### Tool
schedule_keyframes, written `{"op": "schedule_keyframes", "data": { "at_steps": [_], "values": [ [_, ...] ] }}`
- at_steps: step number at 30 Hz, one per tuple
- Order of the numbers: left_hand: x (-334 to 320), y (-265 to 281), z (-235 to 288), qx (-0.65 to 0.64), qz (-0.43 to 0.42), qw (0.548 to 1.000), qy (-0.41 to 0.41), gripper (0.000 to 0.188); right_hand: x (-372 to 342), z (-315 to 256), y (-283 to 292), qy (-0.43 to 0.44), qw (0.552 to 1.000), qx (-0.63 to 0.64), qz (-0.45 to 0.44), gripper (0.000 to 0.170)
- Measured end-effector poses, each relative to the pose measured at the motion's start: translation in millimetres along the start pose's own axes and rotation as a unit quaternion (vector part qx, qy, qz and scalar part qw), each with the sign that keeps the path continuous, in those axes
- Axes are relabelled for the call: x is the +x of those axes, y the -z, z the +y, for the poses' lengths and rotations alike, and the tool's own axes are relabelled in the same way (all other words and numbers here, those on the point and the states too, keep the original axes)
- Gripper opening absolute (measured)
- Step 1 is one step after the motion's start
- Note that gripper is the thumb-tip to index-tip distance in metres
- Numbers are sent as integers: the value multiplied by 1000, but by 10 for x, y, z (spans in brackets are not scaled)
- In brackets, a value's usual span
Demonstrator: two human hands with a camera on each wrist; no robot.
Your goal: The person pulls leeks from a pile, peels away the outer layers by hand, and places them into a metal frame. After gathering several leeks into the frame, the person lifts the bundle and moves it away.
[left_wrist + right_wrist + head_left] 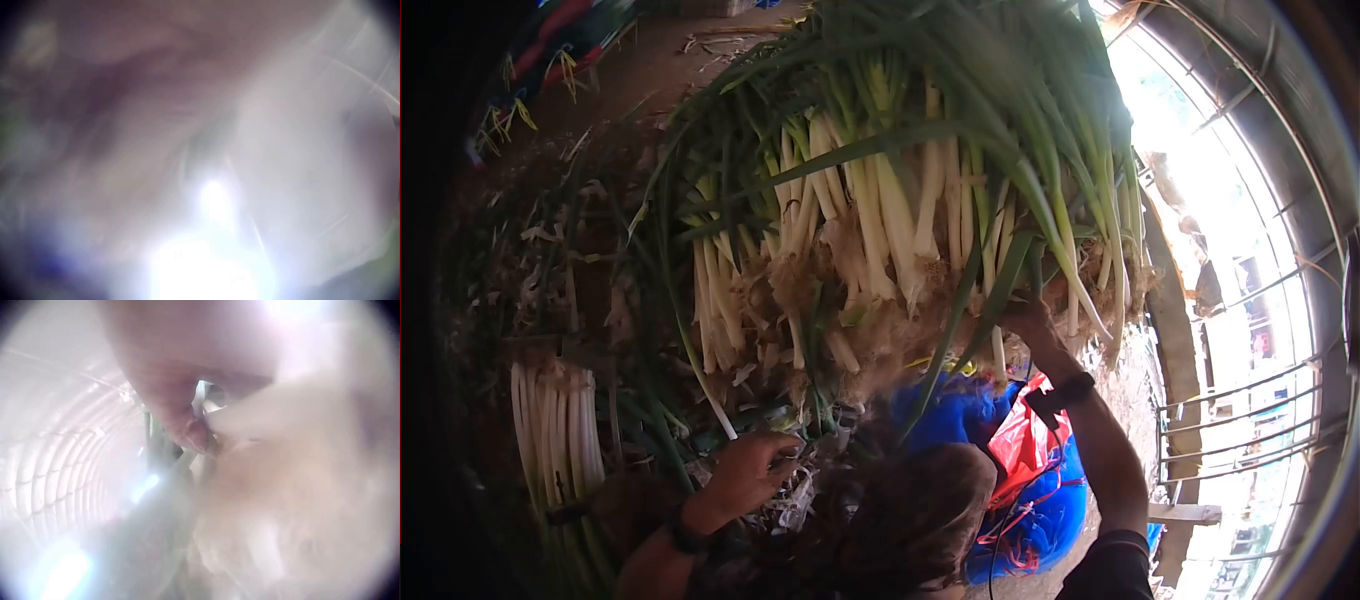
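Observation:
A large heap of green onions (880, 220), with white stalks, rootlets and long green leaves, fills the middle of the head view. My right hand (1032, 325) reaches into its right side, with fingers partly hidden among stalks and leaves. In the right wrist view the thumb (195, 434) bends in toward the fingers, at a pale stalk. My left hand (745, 475) hovers low in front of the heap, fingers loosely bent, holding nothing visible. The tip of one white stalk (722, 418) points down near it. The left wrist view is blurred.
A tidy bundle of green onions (560, 430) lies at the lower left. Blue plastic (1040, 530) and a red bag (1020, 445) are beside my knee (940, 500). Peelings and loose leaves litter the ground. Metal bars (1240, 435) run along the bright right side.

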State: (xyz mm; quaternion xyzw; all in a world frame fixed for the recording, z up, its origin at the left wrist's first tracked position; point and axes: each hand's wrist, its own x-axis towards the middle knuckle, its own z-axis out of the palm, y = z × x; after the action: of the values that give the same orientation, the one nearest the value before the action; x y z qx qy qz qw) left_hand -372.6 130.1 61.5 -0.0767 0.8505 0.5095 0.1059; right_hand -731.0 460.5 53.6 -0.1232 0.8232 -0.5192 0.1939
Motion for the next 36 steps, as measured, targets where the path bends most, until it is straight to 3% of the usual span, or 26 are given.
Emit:
{"op": "schedule_keyframes", "data": {
  "at_steps": [1,2,3,6,7,8,11,12,13,14,15,19,21,22,23,24,25,26,30,31,32,34,36],
  "values": [
    [6,-17,15,1,1,1000,0,28,4,71,-53,38,997,59,31,61],
    [15,-21,33,-2,-2,1000,1,28,98,61,15,1,999,-43,-30,68],
    [2,-18,38,-4,-3,1000,3,29,117,142,-23,3,999,-42,-31,68],
    [-16,-43,-8,16,11,1000,-9,30,18,249,-203,82,985,-147,-29,64],
    [-31,-62,-19,17,8,1000,-13,30,-185,135,-314,91,942,-322,37,56],
    [-48,-75,-35,11,28,999,-22,31,-347,16,-373,93,863,-486,100,49],
    [-65,-93,-52,6,44,998,-38,32,-460,-382,-296,45,862,-501,63,50],
    [-63,-104,-46,6,47,998,-39,32,-380,-435,-210,-50,847,-529,20,63],
    [-66,-114,-18,8,44,998,-41,32,-366,-431,-126,-52,848,-528,23,63],
    [-72,-116,21,23,37,999,-31,31,-355,-403,-45,92,790,-585,162,67],
    [-75,-113,53,40,33,998,-21,30,-325,-362,35,233,695,-614,294,72],
    [-89,-216,24,60,27,998,-7,30,3,89,387,166,694,-643,276,71],
    [-92,-237,-65,69,14,997,-19,29,151,102,397,99,746,-605,261,78],
    [-147,-214,-59,71,22,997,-8,29,245,18,401,22,802,-569,180,79],
    [-151,-221,-26,89,16,996,-1,29,179,96,386,21,803,-570,176,79],
    [-128,-217,13,105,13,994,4,28,123,219,369,214,800,-522,204,74],
    [-120,-229,1,104,17,994,7,28,116,325,351,398,767,-451,224,69],
    [-133,-254,-35,96,17,995,-1,28,-9,-47,187,289,857,-404,141,54],
    [-121,-319,-9,79,8,996,-27,30,-505,-925,-333,266,898,-349,37,47],
    [-110,-338,0,81,11,996,-22,30,-617,-1138,-461,216,938,-271,-27,44],
    [-88,-377,17,31,-4,999,-23,37,-726,-1335,-579,163,963,-192,-92,42],
    [-92,-394,159,-104,-37,993,-29,50,-934,-1682,-789,123,972,-125,-155,34],
    [-134,-364,356,-287,-61,954,-54,58,-1122,-1941,-1047,77,970,-57,-221,26]
  ]
}}
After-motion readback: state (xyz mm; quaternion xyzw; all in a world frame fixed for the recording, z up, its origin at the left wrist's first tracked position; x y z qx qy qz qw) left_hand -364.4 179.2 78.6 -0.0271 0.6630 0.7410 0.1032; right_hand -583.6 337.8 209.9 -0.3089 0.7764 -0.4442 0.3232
